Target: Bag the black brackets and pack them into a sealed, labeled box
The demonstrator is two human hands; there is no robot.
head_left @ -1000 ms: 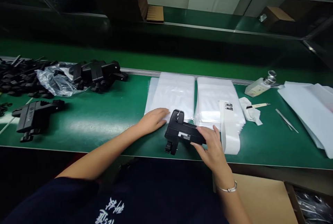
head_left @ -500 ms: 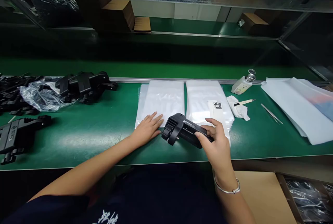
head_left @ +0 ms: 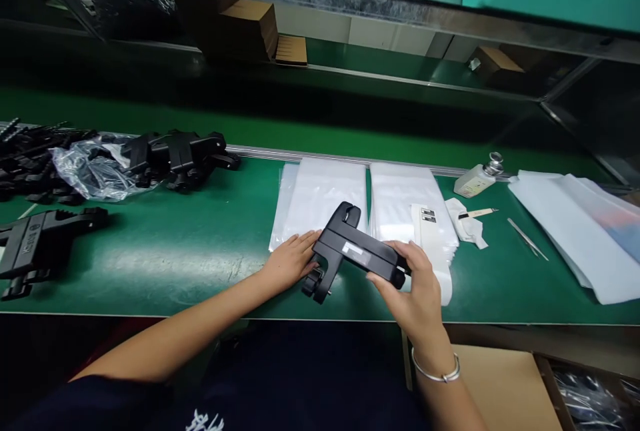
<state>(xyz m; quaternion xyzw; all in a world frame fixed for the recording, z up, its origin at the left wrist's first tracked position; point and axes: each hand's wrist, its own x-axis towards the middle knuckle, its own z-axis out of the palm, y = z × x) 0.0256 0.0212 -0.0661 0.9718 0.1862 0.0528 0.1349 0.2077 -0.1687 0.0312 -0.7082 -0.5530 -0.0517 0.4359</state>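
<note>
My right hand (head_left: 410, 287) grips a black plastic bracket-like part (head_left: 353, 249) by its right end and holds it tilted just above the green table (head_left: 200, 244). A small pale label shows on the part's upper face. My left hand (head_left: 290, 261) lies flat, fingers spread, on the near edge of the left stack of clear plastic bags (head_left: 323, 201), beside the part's left end. A second stack of bags (head_left: 405, 201) lies to the right, with a white strip of labels (head_left: 433, 244) draped over it.
More black parts (head_left: 175, 151) and a crumpled clear bag (head_left: 90, 167) lie far left; another black part (head_left: 35, 244) sits at the left edge. At right are a small bottle (head_left: 477, 177), a white cloth, tweezers (head_left: 527, 239), white sheets (head_left: 580, 224). A cardboard box (head_left: 505, 384) is below.
My right hand has lifted and turned the black part, from its ribbed end facing me to its labelled face up. My left hand stayed on the left bag stack.
</note>
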